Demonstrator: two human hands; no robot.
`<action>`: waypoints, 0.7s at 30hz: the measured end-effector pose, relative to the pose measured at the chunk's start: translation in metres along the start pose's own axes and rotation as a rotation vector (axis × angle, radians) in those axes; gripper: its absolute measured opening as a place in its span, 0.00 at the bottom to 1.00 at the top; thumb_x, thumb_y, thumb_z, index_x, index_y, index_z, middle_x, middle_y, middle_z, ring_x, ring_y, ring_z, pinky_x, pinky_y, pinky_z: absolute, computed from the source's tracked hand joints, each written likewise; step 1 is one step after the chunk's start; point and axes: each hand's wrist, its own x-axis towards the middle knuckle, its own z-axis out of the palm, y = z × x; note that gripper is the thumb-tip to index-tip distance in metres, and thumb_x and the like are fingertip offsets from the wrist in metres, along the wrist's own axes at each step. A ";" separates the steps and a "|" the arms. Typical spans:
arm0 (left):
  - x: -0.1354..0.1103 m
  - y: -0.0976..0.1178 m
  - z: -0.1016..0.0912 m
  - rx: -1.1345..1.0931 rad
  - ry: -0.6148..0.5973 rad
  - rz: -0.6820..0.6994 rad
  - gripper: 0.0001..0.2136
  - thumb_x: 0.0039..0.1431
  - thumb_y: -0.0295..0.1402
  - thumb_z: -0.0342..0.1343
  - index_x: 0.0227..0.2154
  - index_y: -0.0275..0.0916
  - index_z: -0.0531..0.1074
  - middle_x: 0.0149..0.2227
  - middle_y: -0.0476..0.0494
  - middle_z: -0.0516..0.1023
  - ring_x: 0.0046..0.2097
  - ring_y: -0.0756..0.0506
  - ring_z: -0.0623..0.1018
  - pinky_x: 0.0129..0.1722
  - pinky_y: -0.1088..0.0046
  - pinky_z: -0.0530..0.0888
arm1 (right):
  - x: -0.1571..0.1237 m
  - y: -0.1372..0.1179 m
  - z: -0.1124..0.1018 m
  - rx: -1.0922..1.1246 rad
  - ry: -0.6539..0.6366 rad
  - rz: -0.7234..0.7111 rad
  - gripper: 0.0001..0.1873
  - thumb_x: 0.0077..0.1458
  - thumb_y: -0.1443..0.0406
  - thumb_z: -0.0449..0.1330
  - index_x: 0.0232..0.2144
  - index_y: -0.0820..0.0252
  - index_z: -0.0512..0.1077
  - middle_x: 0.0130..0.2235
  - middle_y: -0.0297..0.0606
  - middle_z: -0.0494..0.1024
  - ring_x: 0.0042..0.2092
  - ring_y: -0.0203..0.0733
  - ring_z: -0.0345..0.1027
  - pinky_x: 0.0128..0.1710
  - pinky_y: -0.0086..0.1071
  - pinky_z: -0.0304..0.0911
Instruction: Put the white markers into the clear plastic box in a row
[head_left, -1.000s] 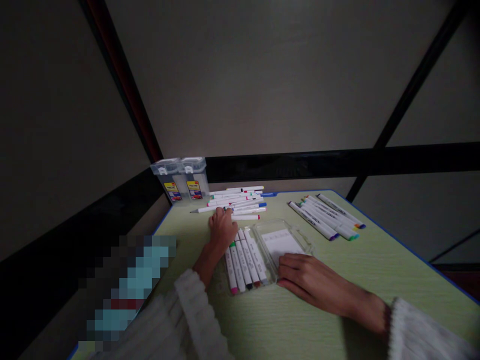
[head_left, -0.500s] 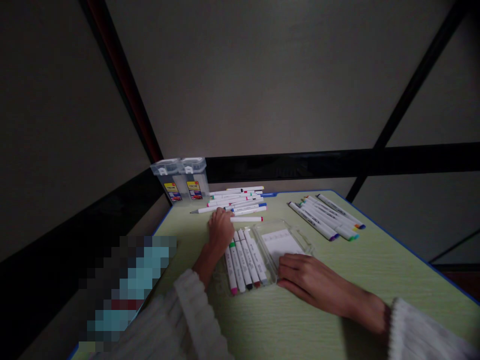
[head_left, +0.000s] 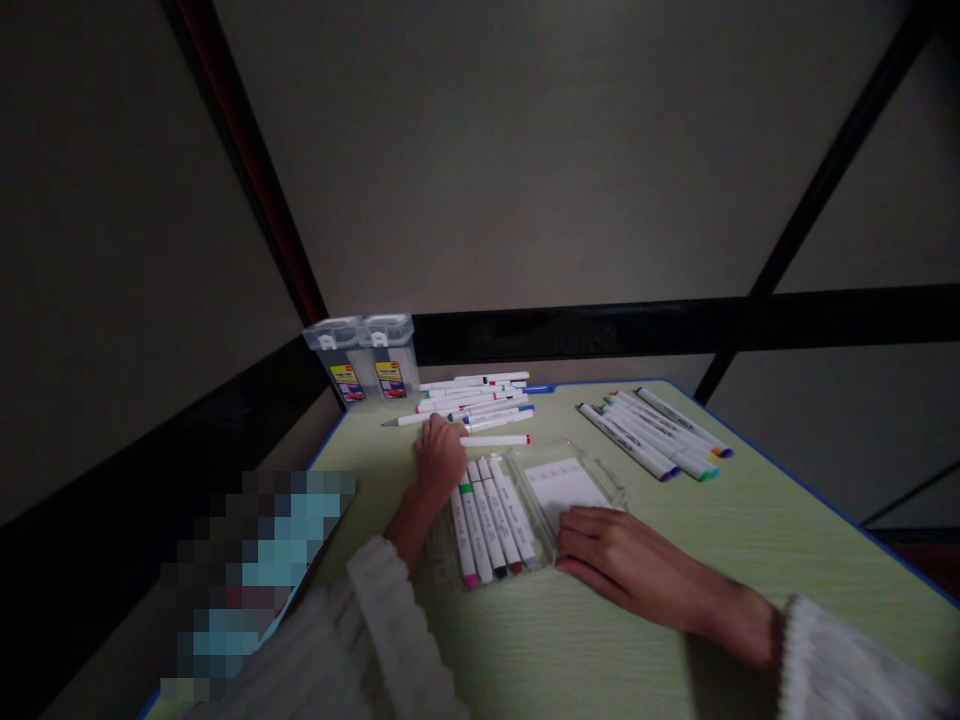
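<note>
Dim grey walls and black bars back a pale green desk (head_left: 675, 600). At its far left corner stand two clear boxes (head_left: 360, 360), with a loose pile of white markers (head_left: 480, 398) beside them. The left hand (head_left: 440, 462) meets the end of a red-capped marker (head_left: 499, 440) just below the pile; the fingers are hidden, so I cannot tell its grip. A clear case (head_left: 600, 478) holds four markers (head_left: 487, 520). The right hand (head_left: 622, 565) lies flat on the case's near edge, grip apart. Further right lies a row of markers (head_left: 652, 435).
</note>
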 end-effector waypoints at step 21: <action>0.017 -0.019 0.014 -0.243 0.026 0.090 0.09 0.40 0.21 0.54 0.27 0.37 0.71 0.31 0.47 0.73 0.37 0.47 0.71 0.40 0.71 0.67 | 0.001 0.001 0.001 -0.005 -0.011 0.006 0.12 0.59 0.64 0.46 0.28 0.60 0.66 0.31 0.37 0.69 0.35 0.39 0.63 0.35 0.33 0.58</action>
